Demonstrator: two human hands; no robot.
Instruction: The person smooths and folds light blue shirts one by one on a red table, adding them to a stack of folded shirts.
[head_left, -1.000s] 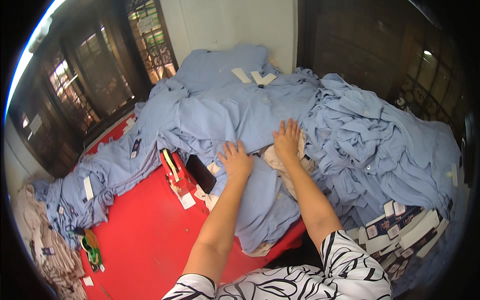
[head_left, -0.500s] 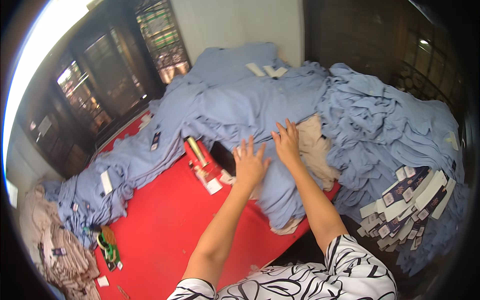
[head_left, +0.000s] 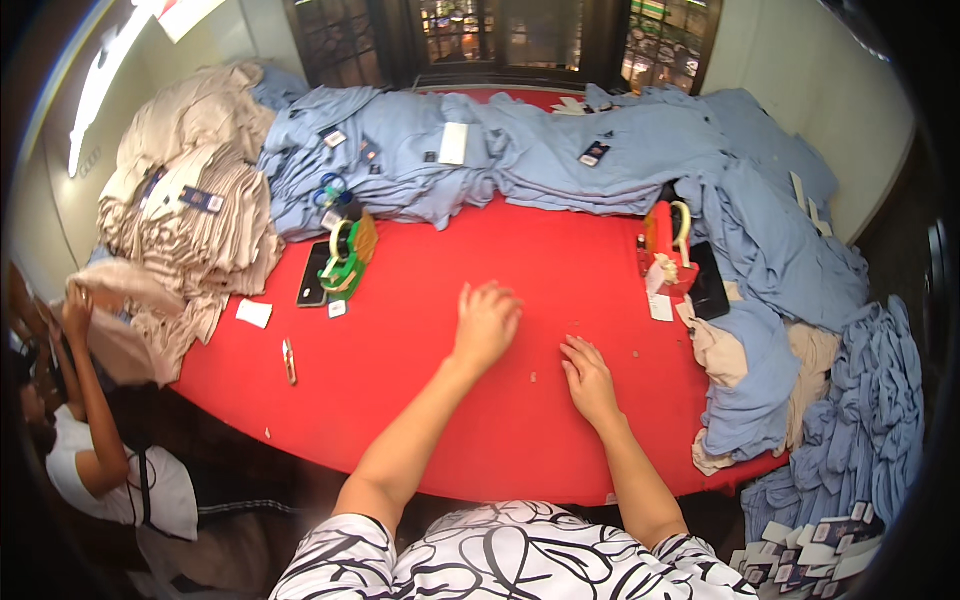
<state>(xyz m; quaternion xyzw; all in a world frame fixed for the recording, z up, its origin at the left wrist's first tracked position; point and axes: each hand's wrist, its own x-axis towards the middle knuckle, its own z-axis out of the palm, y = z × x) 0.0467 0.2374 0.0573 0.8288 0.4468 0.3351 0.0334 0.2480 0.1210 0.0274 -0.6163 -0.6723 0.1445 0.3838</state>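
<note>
Over the middle of the red tabletop (head_left: 430,290), my left hand (head_left: 485,322) is raised with its fingers loosely spread and nothing in it. My right hand (head_left: 592,382) is nearer to me and a little to the right, low at the red cloth, its fingers stretched out and bare. Neither hand touches a garment. To the right of them lie a red tape dispenser (head_left: 662,240), a dark phone (head_left: 710,282) and a small heap of blue and beige cloth (head_left: 750,365).
Blue shirts (head_left: 570,150) with tags line the far edge. Beige garments (head_left: 205,220) are piled at left, near a green tape dispenser (head_left: 350,262), a phone (head_left: 314,275) and thread snips (head_left: 289,362). A co-worker (head_left: 110,450) holds beige cloth at far left. More blue garments (head_left: 850,400) hang at right.
The view has swung left, bringing the beige piles and the co-worker into sight. Both my hands have come away from the blue garments and are over the red tabletop.
</note>
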